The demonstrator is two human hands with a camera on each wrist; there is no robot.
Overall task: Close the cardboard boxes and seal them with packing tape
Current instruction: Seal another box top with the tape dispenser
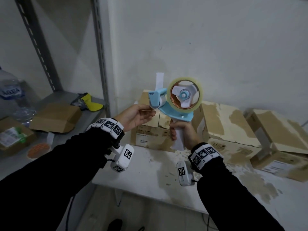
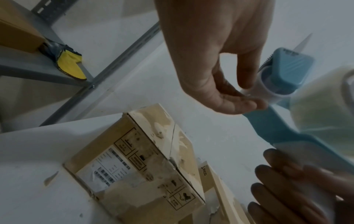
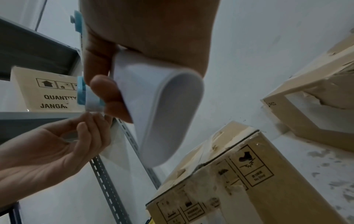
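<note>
A blue and white tape dispenser (image 1: pixel 173 104) with a roll of clear tape (image 1: pixel 185 95) is held up over the white table. My right hand (image 1: pixel 181 130) grips its white handle (image 3: pixel 159 106). My left hand (image 1: pixel 138 115) is at the dispenser's white roller (image 2: pixel 266 92), thumb and fingertips pinching the loose end of the tape there. Behind the dispenser stands a closed cardboard box (image 1: pixel 150 130) with torn paper on its top (image 2: pixel 149 163). Two more worn boxes (image 1: pixel 223 129) (image 1: pixel 280 142) sit to the right on the table.
A grey metal shelf (image 1: pixel 70 99) at the left carries a flat cardboard box (image 1: pixel 56 117), a yellow cloth (image 1: pixel 90 101), a water bottle (image 1: pixel 11 95) and a small labelled box (image 1: pixel 13 137). The white table (image 1: pixel 150 177) has scraps of torn paper. A white wall lies behind.
</note>
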